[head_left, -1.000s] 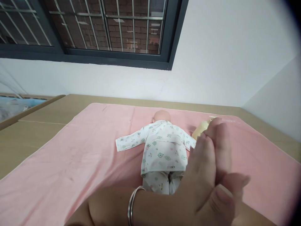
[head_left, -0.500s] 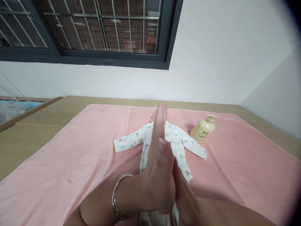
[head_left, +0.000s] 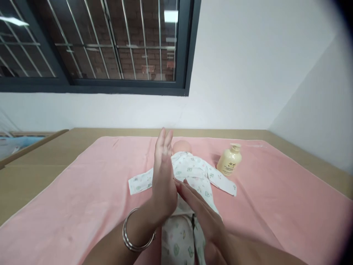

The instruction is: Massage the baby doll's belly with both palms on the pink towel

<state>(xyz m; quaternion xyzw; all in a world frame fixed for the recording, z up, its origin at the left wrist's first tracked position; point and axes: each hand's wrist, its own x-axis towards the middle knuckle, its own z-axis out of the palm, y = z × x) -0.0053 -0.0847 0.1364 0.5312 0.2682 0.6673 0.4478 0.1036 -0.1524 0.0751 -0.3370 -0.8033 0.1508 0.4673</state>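
My left hand (head_left: 164, 180) stands upright with its fingers stretched out; silver bangles (head_left: 128, 235) ring its wrist. Against the heel of its palm rest the fingertips of my right hand (head_left: 202, 208), which is flat and slanting. Neither hand holds anything. Behind and below them lies a baby doll (head_left: 182, 147) in a white printed long-sleeved top (head_left: 190, 169) and matching trousers (head_left: 178, 239), arms spread to the sides. Only the bald top of its head shows clearly; my hands cover part of its body. A cream pump bottle (head_left: 230, 160) stands by the sleeve on the right.
The doll lies on a pink cloth (head_left: 91, 184) spread over a wooden surface (head_left: 41, 165). A white wall (head_left: 234, 73) and a dark-framed barred window (head_left: 124, 84) are behind. At the far left, past a wooden edge, something light blue (head_left: 24, 141) shows.
The palms were pressed flat together; now my right hand has slid lower and tilted, touching with its fingertips. My left hand has shifted left. The view has tipped upward a little.
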